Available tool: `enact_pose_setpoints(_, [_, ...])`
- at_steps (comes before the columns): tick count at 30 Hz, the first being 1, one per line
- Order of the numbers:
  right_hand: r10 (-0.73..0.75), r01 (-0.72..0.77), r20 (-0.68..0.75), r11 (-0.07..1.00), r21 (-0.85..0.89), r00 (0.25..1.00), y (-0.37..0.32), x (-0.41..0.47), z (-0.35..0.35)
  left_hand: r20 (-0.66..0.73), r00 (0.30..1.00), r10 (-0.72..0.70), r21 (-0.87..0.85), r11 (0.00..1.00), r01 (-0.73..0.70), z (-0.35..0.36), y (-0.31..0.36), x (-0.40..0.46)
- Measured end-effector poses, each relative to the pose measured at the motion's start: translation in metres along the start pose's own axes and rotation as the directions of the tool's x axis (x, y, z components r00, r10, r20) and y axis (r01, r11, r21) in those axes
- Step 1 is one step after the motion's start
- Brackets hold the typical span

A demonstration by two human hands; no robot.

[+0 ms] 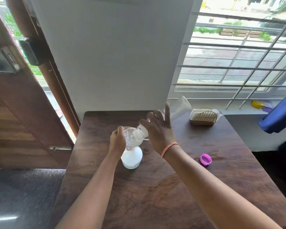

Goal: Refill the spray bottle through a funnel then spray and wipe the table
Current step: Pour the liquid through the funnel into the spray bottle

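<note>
Table (172, 187): dark wood-grain top, smooth w/ slight sheen. Spray bottle (132, 158): white translucent plastic, matt. Clear plastic bottle (133, 137) glossy. Pink cap (205, 159): smooth plastic. Napkin holder (205, 119): thin wire, paper inside.

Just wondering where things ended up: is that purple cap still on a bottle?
No, the purple cap lies by itself on the wooden table, apart from both hands.

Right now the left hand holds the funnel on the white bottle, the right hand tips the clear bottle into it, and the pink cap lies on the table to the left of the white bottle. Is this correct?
Not quite. The head view shows the pink cap on the table to the right of the white bottle, not the left. The rest holds: the left hand holds the funnel, and the right hand tips the clear bottle into it.
</note>
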State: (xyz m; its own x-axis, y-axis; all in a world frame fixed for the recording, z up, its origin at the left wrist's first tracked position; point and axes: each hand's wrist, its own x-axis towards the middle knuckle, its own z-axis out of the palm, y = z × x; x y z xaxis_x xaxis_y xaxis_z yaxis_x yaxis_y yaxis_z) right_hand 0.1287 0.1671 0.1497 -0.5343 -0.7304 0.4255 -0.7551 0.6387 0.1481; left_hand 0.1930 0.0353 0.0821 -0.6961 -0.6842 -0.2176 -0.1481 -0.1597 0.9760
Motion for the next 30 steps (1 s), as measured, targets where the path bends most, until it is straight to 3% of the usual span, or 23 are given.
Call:
enact_pose_setpoints(11, [-0.169,0.166,-0.257,0.985,-0.034,0.951,0.005,0.000,0.014,-0.059,0.998,-0.018,-0.024,1.000,0.017,0.002,0.005,-0.003])
enact_pose_setpoints(18, [-0.136,0.137,-0.416,0.990,-0.027,0.899,0.007,0.015,0.008,-0.063,0.998,0.016,0.000,1.000,-0.016,0.003,0.008,-0.005])
enact_pose_setpoints(22, [-0.225,0.220,-0.363,0.974,-0.055,0.904,0.007,0.014,0.017,-0.049,0.999,0.004,0.001,1.000,-0.004,0.002,0.008,-0.005])
enact_pose_setpoints(26, [-0.107,0.128,-0.312,0.991,0.049,0.944,0.012,0.012,0.018,-0.031,1.000,0.002,0.018,1.000,-0.001,0.000,0.007,-0.004])
enact_pose_setpoints(30, [-0.140,0.152,-0.241,0.988,0.032,0.960,0.015,0.011,0.022,-0.038,0.999,0.016,0.013,1.000,-0.015,0.002,0.009,-0.005])
